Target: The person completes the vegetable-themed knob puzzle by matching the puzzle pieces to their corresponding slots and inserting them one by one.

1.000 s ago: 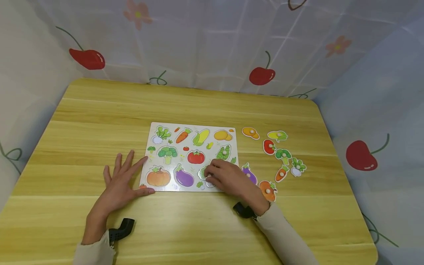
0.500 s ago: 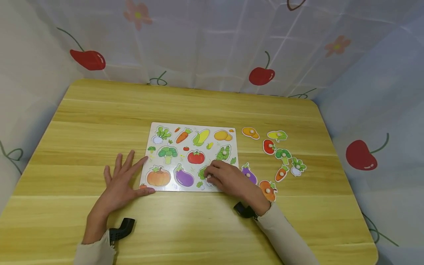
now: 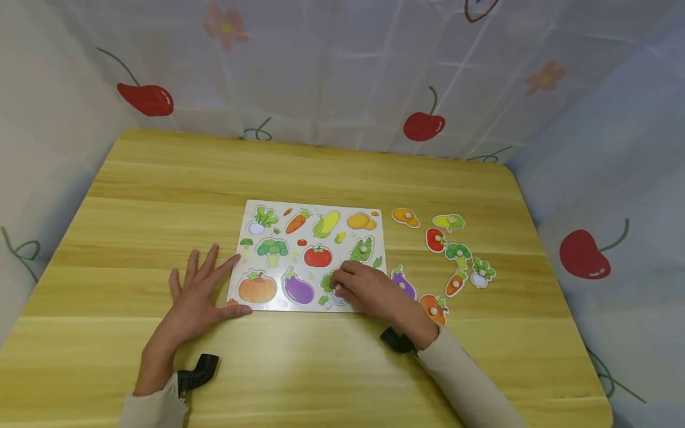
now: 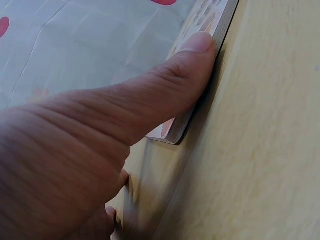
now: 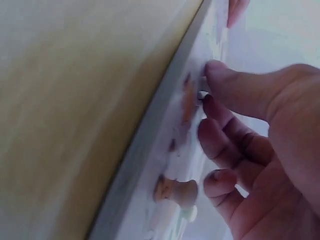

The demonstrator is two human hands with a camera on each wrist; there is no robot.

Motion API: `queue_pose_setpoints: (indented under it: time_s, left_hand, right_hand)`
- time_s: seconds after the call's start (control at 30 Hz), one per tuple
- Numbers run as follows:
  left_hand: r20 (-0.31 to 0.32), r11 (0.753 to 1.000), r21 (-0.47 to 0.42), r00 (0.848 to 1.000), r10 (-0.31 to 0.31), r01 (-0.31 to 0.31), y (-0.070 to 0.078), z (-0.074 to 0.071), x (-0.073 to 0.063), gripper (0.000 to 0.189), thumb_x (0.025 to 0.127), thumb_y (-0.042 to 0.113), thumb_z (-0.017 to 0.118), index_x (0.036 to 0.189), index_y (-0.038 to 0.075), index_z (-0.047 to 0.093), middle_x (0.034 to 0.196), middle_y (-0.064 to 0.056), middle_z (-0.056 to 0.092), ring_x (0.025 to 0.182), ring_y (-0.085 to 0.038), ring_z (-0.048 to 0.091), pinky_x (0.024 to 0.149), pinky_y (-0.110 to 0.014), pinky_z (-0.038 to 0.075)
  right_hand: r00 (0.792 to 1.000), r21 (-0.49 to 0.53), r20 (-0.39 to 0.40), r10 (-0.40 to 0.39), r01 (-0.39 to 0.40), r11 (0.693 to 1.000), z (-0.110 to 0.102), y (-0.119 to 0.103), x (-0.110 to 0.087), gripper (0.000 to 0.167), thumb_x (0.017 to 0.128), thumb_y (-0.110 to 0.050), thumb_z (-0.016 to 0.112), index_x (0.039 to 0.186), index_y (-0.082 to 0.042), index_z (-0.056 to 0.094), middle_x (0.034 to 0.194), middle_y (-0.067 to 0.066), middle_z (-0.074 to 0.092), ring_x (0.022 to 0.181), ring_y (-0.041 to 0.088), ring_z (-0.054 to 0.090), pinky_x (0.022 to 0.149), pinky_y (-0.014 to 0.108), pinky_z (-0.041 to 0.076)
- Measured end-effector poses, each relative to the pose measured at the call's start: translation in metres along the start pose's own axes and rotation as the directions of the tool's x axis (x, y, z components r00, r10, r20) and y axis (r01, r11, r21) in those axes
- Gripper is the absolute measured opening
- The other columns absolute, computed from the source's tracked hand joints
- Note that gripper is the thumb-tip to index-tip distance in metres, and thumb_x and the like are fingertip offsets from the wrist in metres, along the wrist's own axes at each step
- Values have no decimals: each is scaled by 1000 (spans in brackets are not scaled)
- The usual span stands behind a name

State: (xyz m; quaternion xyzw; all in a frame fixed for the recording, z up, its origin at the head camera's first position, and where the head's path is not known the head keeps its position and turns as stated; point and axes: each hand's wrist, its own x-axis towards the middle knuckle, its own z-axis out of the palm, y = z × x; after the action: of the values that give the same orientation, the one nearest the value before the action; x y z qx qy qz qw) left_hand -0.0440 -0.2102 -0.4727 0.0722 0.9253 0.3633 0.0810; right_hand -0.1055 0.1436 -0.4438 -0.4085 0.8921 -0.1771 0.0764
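White, glossy and rectangular: a puzzle board (image 3: 341,251), thin-edged, corners slightly rounded, printed with vegetables inside cut outlines. Beneath, a yellow table (image 3: 299,362) streaked with long wood grain; at 12 o'clock, creased pale sheeting (image 3: 342,71) with red cherries. Lies flat near mid-table, long axis roughly from 9 to 3 o'clock.

At 5 o'clock on the board, a green-and-white leafy piece (image 3: 326,279), its small pale knob (image 3: 338,287) pinched in the curled fingers of the right hand (image 3: 377,292). Leafy end toward 11 o'clock, pale end toward 5, so far as visible; impossible to tell how deep in its recess. Left hand (image 3: 195,306) spread wide at 9 o'clock, thumb touching the board near its 7 o'clock corner.

At 3 o'clock on the board, a green asparagus piece (image 3: 362,245), tip toward 1. Farther toward 3 o'clock, flat knobbed loose pieces (image 3: 458,251), including an eggplant (image 3: 404,288) and a pumpkin (image 3: 430,303).

Only in the wrist views: the board's side thickness, plus, at left, the thumb laid over that edge and, at right, the underside of the bent fingers, blurred.
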Motion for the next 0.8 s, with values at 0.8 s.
queue_pose_setpoints:
  time_s: [0.8]
  left_hand:
    - [-8, 1000, -6, 1000, -6, 6, 3, -1, -1, 99, 75, 48, 86, 156, 20, 37, 167, -23, 4, 151, -46, -17, 108, -71, -21]
  right_hand:
    - [964, 80, -29, 264, -261, 962, -43, 48, -67, 13, 92, -11, 73, 105, -13, 73, 110, 1, 66, 108, 19, 60, 92, 41, 54]
